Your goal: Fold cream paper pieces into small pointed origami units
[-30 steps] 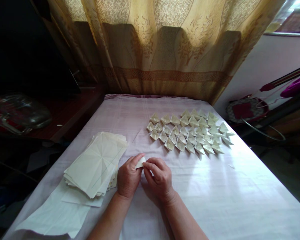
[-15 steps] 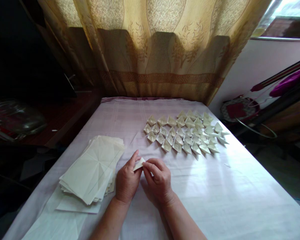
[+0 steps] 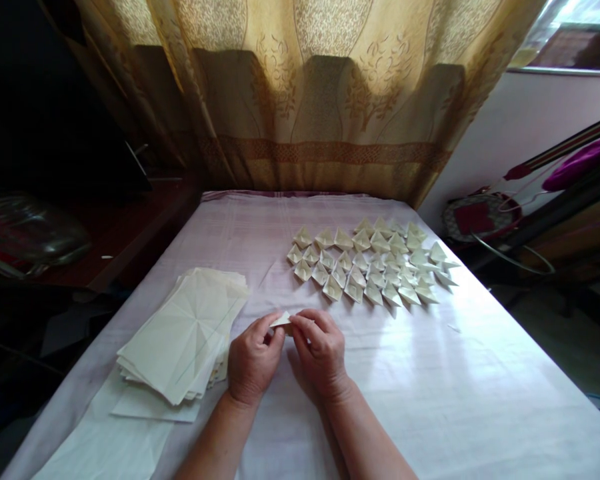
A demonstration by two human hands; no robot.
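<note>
A small piece of folded paper [image 3: 282, 321], whitish and pointed at the top, is pinched between my two hands just above the cloth. My left hand [image 3: 254, 357] grips its left side with thumb and fingers. On the right side, my right hand [image 3: 321, 350] closes its thumb and fingertips on the paper's edge. The fingers cover much of the paper, so its full shape is hidden. Beyond my right hand stand rows of folded paper boats [image 3: 354, 288], cream-coloured and set close together. To the left lies a stack of creased paper sheets [image 3: 185, 333].
A pale cloth [image 3: 430, 387] covers the table. Larger white sheets [image 3: 115, 437] lie under the stack at the front left. A patterned curtain [image 3: 325, 113] hangs behind the table. A dark red side table [image 3: 115, 233] stands left, a bag [image 3: 480, 217] right.
My left index finger, raised before, has come down onto the folded paper. The paper has turned slightly, and both hands have drawn around it. The view has shifted a little.
</note>
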